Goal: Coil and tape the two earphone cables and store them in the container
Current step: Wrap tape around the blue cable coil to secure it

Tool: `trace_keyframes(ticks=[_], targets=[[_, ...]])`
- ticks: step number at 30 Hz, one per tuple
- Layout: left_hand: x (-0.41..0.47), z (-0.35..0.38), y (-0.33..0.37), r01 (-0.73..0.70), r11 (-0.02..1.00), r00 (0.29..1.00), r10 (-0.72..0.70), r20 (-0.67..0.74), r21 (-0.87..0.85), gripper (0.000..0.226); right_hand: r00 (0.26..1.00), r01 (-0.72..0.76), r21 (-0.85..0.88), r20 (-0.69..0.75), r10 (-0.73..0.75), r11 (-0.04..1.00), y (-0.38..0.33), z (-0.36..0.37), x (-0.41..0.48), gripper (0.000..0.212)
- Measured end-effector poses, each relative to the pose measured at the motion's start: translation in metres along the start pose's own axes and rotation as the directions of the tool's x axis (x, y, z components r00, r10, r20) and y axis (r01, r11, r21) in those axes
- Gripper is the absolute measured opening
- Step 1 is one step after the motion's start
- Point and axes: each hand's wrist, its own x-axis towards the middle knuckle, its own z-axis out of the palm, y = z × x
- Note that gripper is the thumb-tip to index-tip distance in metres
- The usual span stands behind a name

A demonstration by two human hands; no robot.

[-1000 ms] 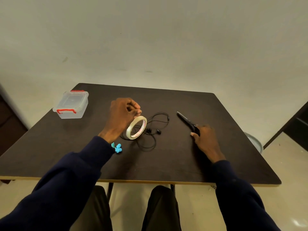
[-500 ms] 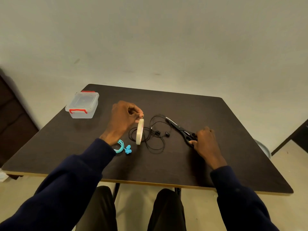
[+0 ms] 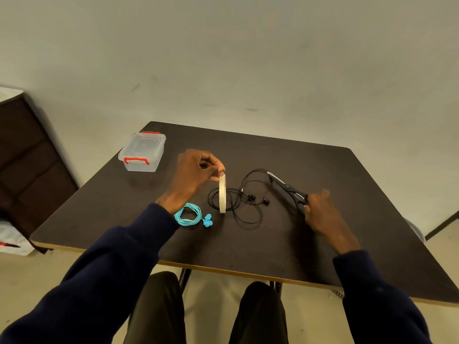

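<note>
My left hand pinches the top of a roll of clear tape, which hangs edge-on over the dark table. Behind the roll lies the black earphone cable, loose and uncoiled, its two earbuds near the middle. A coiled blue earphone cable lies by my left wrist. My right hand grips the handles of black scissors, whose blades point toward the far left over the black cable. A clear plastic container with red latches, its lid on, stands at the table's far left.
A dark cabinet stands left of the table. A grey wall rises behind. My knees show under the table's near edge. Something round and grey sits low beyond the table's right side.
The tape roll has turned from face-on to edge-on in my left hand. My right hand has taken the scissors by the handles and drawn them toward the black cable.
</note>
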Motion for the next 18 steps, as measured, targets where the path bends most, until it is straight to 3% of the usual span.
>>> trace_keyframes(ticks=[4,8,18], targets=[[0.000,-0.002,-0.003,-0.021,0.999,0.999,0.020,0.025,0.050,0.006,0.999,-0.042,0.088,0.033,0.039,0.995,0.002,0.003,0.002,0.013],[0.000,-0.004,-0.005,-0.023,0.998,0.999,0.021,0.034,0.059,0.005,0.994,-0.101,0.138,0.063,0.093,0.985,0.005,0.000,-0.001,0.033],[0.004,-0.008,-0.012,-0.025,0.999,1.000,0.024,0.020,0.046,0.012,0.971,-0.217,0.203,0.143,0.190,0.955,0.030,-0.036,-0.014,0.047]])
